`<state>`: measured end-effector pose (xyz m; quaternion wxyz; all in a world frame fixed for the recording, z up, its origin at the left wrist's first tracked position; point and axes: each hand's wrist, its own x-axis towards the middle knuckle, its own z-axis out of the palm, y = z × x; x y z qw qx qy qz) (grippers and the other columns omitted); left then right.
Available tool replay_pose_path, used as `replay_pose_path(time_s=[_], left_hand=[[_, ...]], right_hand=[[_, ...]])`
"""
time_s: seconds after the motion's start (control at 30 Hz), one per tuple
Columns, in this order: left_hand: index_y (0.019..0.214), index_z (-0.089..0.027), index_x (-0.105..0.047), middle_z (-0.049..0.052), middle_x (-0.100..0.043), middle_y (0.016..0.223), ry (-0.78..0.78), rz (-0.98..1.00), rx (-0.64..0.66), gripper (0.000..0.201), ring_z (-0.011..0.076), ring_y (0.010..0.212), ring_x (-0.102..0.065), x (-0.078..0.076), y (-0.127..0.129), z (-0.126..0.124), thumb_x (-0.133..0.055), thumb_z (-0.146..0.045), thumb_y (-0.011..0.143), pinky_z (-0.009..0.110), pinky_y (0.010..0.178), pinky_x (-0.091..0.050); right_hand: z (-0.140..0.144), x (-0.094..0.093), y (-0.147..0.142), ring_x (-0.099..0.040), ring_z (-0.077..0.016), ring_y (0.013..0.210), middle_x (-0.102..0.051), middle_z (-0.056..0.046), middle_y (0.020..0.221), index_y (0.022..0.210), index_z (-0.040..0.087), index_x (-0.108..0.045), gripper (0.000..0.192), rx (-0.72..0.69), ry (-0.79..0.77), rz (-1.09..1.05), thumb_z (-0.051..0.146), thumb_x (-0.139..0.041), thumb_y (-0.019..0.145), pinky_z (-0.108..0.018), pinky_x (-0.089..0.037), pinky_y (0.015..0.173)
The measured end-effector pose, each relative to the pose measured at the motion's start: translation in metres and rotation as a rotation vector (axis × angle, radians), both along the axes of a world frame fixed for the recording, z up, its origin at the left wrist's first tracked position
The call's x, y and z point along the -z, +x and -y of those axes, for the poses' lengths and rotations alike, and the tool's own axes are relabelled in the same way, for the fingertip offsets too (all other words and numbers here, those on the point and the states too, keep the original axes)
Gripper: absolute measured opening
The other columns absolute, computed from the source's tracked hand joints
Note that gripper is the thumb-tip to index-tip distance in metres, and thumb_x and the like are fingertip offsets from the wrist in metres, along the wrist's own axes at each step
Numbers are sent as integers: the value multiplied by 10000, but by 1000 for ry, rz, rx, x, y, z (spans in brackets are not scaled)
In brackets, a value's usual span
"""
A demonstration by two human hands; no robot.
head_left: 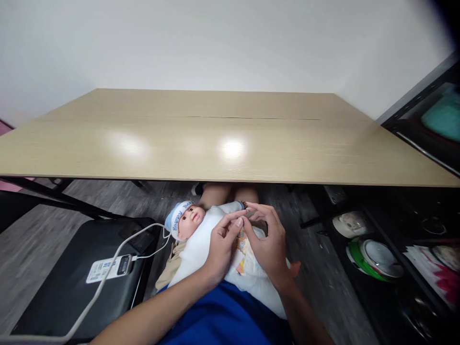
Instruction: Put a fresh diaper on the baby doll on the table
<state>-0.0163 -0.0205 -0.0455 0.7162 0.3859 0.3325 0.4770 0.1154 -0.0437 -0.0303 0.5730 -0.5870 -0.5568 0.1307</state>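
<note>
A baby doll (190,221) lies across my lap, its head to the left. It wears a light blue and white cap (177,218) with lettering and a white garment (196,249). Over its lower body shows a white diaper (247,268) with a coloured print. My left hand (223,247) is closed in a pinch above the doll's middle. Facing it, my right hand (269,239) also pinches, thumb and fingers curved. The fingertips of both hands meet near the doll's hand; whatever sits between them is too small to make out.
A light wooden table (179,143) stands just ahead, its front edge beyond the doll. At left, a black chair (79,258) carries a white power bank (108,269) with a white cable (108,275). A dark shelf (345,273) at right holds a green-rimmed container (373,258).
</note>
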Motion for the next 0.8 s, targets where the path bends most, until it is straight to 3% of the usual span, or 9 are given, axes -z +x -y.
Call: replay_pose_path(time_s=[0.13,0.27,0.43,0.67,0.8], left_hand=[[1565,-313,-672,84,-724,1462,198,-63,121,533,277,1410,-648,-4,-5,3,-767,-433,1055,396,1230,-483],[1646,-313,-596,94,-562,1692,335,-161,194,606,315,1581,-508,-12,-11,7,-738,-442,1070,452,1338,-383],[1718,-306,-496,127,-512,1726,349,-213,261,684,311,1529,-564,-16,-10,13,-718,-435,1084,455,1313,-426],[1747,-305,-438,124,-507,1734,295,-191,289,699,303,1535,-563,-12,-8,14,-683,-440,1106,422,1298,-438],[1751,-327,-428,107,-491,1752,303,-144,286,684,295,1593,-511,-10,-7,13,-671,-409,1117,444,1350,-377]], right_hand=[[0,7,-2,-749,-200,1018,-777,-60,1169,1447,274,-672,440,-196,-189,-226,372,-756,1027,-365,-648,928],[0,9,-7,-774,-228,1050,-808,-87,1186,1279,221,-780,374,-341,-280,-377,463,-796,995,-361,-648,956],[1,7,-8,-773,-239,911,-819,-80,1011,1063,212,-841,366,-277,-349,-539,564,-799,971,-326,-640,791],[0,7,-5,-649,-165,741,-753,-41,841,1151,209,-885,431,-300,-409,-580,594,-772,996,-287,-555,722],[0,5,-5,-641,-174,756,-736,-41,815,1143,220,-899,428,-276,-374,-534,597,-737,1020,-286,-526,699]])
